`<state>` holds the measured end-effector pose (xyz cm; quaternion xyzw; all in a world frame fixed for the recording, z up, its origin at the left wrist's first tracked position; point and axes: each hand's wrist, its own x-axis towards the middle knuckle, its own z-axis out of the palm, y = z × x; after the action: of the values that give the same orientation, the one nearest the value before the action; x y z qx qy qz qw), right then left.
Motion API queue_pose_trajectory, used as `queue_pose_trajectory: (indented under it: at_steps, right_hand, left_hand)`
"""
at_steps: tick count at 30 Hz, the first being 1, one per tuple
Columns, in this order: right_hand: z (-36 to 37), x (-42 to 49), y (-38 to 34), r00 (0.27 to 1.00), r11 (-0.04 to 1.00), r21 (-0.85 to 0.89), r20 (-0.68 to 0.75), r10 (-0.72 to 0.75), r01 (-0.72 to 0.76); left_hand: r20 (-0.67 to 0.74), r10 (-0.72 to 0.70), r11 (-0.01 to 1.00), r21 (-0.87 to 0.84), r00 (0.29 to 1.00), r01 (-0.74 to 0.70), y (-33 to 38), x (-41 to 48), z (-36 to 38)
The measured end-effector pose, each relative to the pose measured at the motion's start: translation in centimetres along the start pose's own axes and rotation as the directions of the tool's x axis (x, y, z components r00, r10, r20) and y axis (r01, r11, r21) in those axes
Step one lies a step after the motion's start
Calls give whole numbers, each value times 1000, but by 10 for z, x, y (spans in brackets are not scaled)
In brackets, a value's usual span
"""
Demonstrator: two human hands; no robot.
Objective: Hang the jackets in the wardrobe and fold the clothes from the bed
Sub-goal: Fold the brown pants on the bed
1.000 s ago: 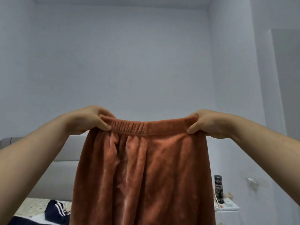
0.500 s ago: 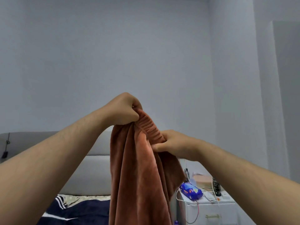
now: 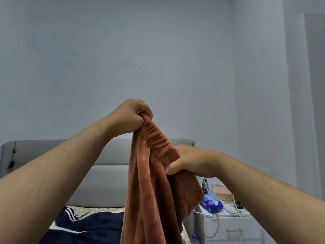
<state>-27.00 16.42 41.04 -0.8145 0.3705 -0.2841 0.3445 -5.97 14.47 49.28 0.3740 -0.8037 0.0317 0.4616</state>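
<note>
The left hand [image 3: 131,117], just at 9 o'clock of centre, had its fingers curled tight round one end of the elastic waistband [image 3: 156,140] of the rust-brown trousers [image 3: 149,199]. The right hand [image 3: 190,162], lower at 5 o'clock, pinched the other end between thumb and curled fingers, and the legs hung in the air towards 6 o'clock above the bed [image 3: 105,187]. To halve them well, it seemed best to match the waistband ends, let the legs drop straight, then lay them flat beside the navy jacket [image 3: 91,224] at 7 o'clock.

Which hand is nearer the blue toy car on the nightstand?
Right. The right hand grips the rust-coloured garment just up-left of the blue toy car; the left hand holds it higher, farther left.
</note>
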Motion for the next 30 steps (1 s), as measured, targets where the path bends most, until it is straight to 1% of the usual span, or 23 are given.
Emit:
queue_pose_trajectory:
  at_steps: [2,3,4,6,8,10,12,13,14,15,16,17,18,19,20,21,23,25,26,27,28,29,30]
  right_hand:
    - [0,-5,4,1000,1000,-20,17,4,-4]
    - [1,-7,5,1000,1000,-25,-2,-7,7]
    - [0,-9,4,998,998,-49,-47,-34,32]
    - [-1,-8,-1,973,978,-193,-197,-119,81]
    - [-3,-5,-9,929,916,-391,-299,-218,89]
    - [-7,-1,-14,908,852,-520,-326,-262,60]
    - [-14,1,-15,908,810,-586,-351,-228,-23]
    - [-18,2,-15,914,793,-606,-354,-198,-63]
    - [-21,3,-14,921,784,-613,-354,-163,-97]
    - [-23,3,-14,926,785,-607,-356,-130,-124]
    - [-25,4,-13,926,794,-590,-364,-100,-147]
    - [-26,4,-12,925,806,-569,-373,-77,-162]
    - [-27,6,-11,922,818,-550,-382,-63,-172]
    - [-28,6,-10,919,827,-533,-391,-54,-178]
    - [-29,7,-9,915,837,-516,-401,-46,-184]
    - [-30,7,-8,911,846,-499,-411,-40,-188]
    - [-31,4,-6,906,858,-473,-422,-21,-201]
    - [-34,-2,-5,909,850,-474,-416,14,-230]
    - [-35,-6,-5,916,836,-490,-400,36,-247]
    - [-36,-9,-5,925,815,-516,-374,61,-263]
    - [-36,-12,-5,935,791,-548,-343,86,-274]
    - [-35,-13,-6,944,771,-574,-312,107,-277]
    - [-34,-13,-6,951,761,-589,-287,117,-272]
  left_hand:
    - [-72,-11,1000,-19,997,9,-12,2,0]
    - [-114,-10,1000,-2,993,10,-18,2,1]
    - [-158,-1,999,43,987,8,-25,2,3]
    - [-192,22,981,191,981,15,-36,0,11]
    - [-118,1,925,377,993,44,-42,-7,26]
    - [-29,-56,848,526,998,63,-43,-15,40]
    - [43,-114,757,651,993,58,-38,-22,49]
    - [84,-141,692,721,986,37,-35,-26,52]
    - [123,-157,625,780,980,2,-34,-30,56]
    - [165,-148,596,801,975,-45,-31,-34,61]
    - [227,-135,635,767,965,-91,-28,-37,67]
    - [299,-104,752,647,949,-122,-24,-40,72]
    - [369,-89,903,421,925,-81,-19,-44,79]
    - [444,-90,991,127,892,37,-9,-50,84]
    - [501,-63,980,-131,863,148,-2,-55,91]
    - [515,-41,934,-285,856,216,0,-58,97]
    - [461,-75,886,-375,884,271,-6,-61,108]
    - [373,-127,887,-373,919,274,-15,-58,110]
    - [307,-150,920,-306,940,246,-19,-55,109]
    - [228,-137,971,-163,964,176,-23,-51,106]
    - [152,-81,994,88,985,68,-25,-48,103]
    - [108,-12,937,348,994,-27,-21,-47,102]
    - [82,29,846,529,996,-68,-14,-46,101]
